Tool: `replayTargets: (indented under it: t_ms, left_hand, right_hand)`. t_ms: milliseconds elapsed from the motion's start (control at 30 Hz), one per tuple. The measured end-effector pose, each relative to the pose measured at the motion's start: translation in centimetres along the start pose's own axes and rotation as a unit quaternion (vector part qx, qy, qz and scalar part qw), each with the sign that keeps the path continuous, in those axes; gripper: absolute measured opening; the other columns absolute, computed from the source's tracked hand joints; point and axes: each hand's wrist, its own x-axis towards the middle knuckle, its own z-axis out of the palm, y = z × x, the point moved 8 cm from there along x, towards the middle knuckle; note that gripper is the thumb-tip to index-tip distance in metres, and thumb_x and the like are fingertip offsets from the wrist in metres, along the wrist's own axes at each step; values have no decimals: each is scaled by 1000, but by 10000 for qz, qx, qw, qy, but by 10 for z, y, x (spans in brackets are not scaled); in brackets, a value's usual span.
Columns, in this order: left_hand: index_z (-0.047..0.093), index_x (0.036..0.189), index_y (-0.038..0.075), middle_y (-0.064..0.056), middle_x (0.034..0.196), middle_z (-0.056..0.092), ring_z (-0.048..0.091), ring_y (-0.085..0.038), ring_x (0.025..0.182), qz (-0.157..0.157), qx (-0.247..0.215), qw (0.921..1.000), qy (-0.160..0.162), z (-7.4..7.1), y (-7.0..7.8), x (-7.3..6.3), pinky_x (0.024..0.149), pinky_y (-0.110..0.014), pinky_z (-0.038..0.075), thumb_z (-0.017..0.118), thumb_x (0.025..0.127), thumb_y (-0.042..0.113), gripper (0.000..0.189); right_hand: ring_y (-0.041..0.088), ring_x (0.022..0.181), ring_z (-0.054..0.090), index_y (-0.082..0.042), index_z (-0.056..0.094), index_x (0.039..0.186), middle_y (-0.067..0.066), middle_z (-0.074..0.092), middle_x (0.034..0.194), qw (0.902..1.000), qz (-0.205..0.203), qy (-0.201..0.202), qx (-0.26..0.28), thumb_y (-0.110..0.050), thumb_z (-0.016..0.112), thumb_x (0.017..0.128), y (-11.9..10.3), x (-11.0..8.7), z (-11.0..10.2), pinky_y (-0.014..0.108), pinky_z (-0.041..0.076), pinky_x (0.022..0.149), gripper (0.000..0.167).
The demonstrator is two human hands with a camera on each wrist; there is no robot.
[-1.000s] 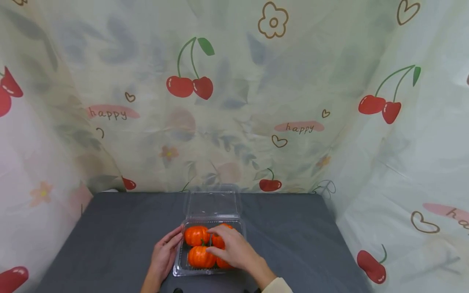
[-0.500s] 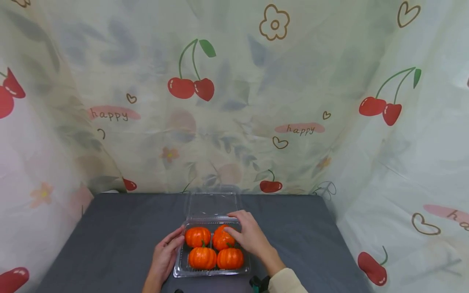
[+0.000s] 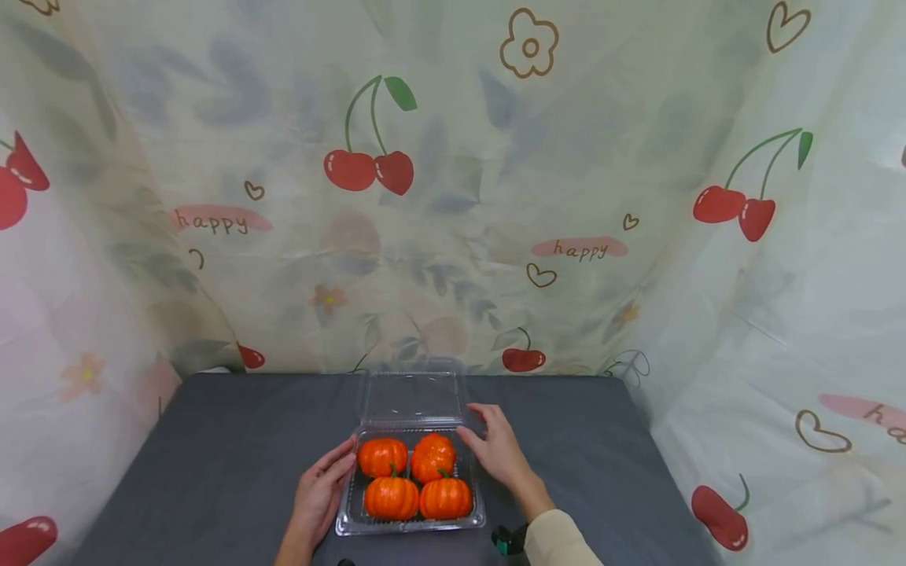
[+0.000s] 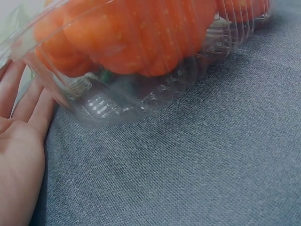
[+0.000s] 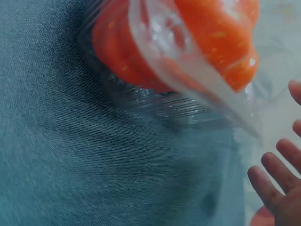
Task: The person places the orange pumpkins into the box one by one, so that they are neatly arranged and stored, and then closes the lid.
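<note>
A clear plastic clamshell box point(image 3: 410, 529) sits on the table with its lid point(image 3: 414, 395) tipped back at the far side. Inside are orange toy pumpkins: two in the back row point(image 3: 382, 457) and two in the front row point(image 3: 445, 500), some with green stems showing. My left hand point(image 3: 318, 491) rests its nearly straight fingers along the box's left wall; the left wrist view shows the fingertips against the rim point(image 4: 28, 37). Beside the back right corner of the box is my right hand point(image 3: 501, 450), fingers spread and holding nothing. In the right wrist view, its fingers point(image 5: 282, 172) stand apart from the box wall.
A dark grey cloth point(image 3: 580, 456) covers the table. Pale curtains point(image 3: 453, 236) printed with cherries enclose the back and both sides. A dark strap with a green part point(image 3: 508, 541) is at my right wrist, by the cream sleeve point(image 3: 562, 538).
My right hand has drawn away from over the pumpkins to the right, past the box's edge, uncovering the right-hand pumpkins. The left hand stays at the box's left side.
</note>
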Motion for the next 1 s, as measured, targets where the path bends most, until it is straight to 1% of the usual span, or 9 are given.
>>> replayTargets:
  t_ms: [33,100,167,267,333,533,700,833,1000]
  left_hand:
    - [53,146,0,17,117,74,68,3,111,-27,-21,10000,18,0,0,0,94,-16,56,78,90,16,64]
    - [52,147,1,18,117,74,67,4,111,-36,-39,10000,16,-1,0,0,95,-16,56,78,90,17,64]
    - [52,147,1,18,117,74,67,4,112,-28,-36,10000,22,-1,0,0,95,-16,56,77,91,17,63]
    - [53,147,2,19,116,74,67,3,112,-45,-48,10000,15,-1,-1,1,95,-16,56,76,92,16,61]
    - [54,146,2,19,115,74,68,3,111,-52,-66,10000,18,-1,-2,1,95,-17,56,76,92,16,60]
    - [55,145,2,19,113,75,68,3,111,-40,-138,9999,4,-1,-3,1,95,-17,56,78,90,16,61]
    - [58,142,3,17,112,76,68,3,111,-12,-297,9996,-4,0,-2,0,96,-17,56,77,90,13,56]
    - [61,140,4,17,112,76,67,4,111,-7,-294,9996,15,1,-1,-1,97,-16,55,77,91,13,53]
    - [58,142,3,17,113,76,67,4,111,-13,-238,9997,17,1,0,-1,96,-16,55,78,90,16,57]
  right_hand:
    - [34,121,59,-8,57,140,13,58,133,9998,150,-8,152,-34,71,97,4,1,1,49,57,97,53]
    - [37,120,60,-6,54,143,16,57,135,9989,288,1,381,-31,70,97,12,3,4,51,57,97,55]
    - [38,120,62,-6,52,145,17,57,138,9975,441,4,555,-30,70,97,18,5,7,53,56,99,56]
    - [37,118,64,-8,52,145,18,60,138,9957,641,13,670,-30,70,98,28,7,11,53,56,98,55]
    - [36,119,65,-9,51,146,17,62,137,9935,850,-1,761,-31,68,98,35,8,13,52,56,99,55]
    - [33,118,66,-8,48,149,16,66,133,9888,1263,-147,787,-38,63,101,48,14,17,52,56,101,59]
    - [33,119,66,-4,46,151,18,68,132,9869,1365,-351,779,-39,60,102,54,19,22,54,52,105,61]
    - [34,120,66,-1,46,151,18,69,130,9881,1272,-467,730,-36,59,103,54,20,26,55,50,108,60]
    - [36,121,65,2,45,150,21,69,130,9894,1122,-575,727,-33,57,104,52,21,29,56,49,108,59]
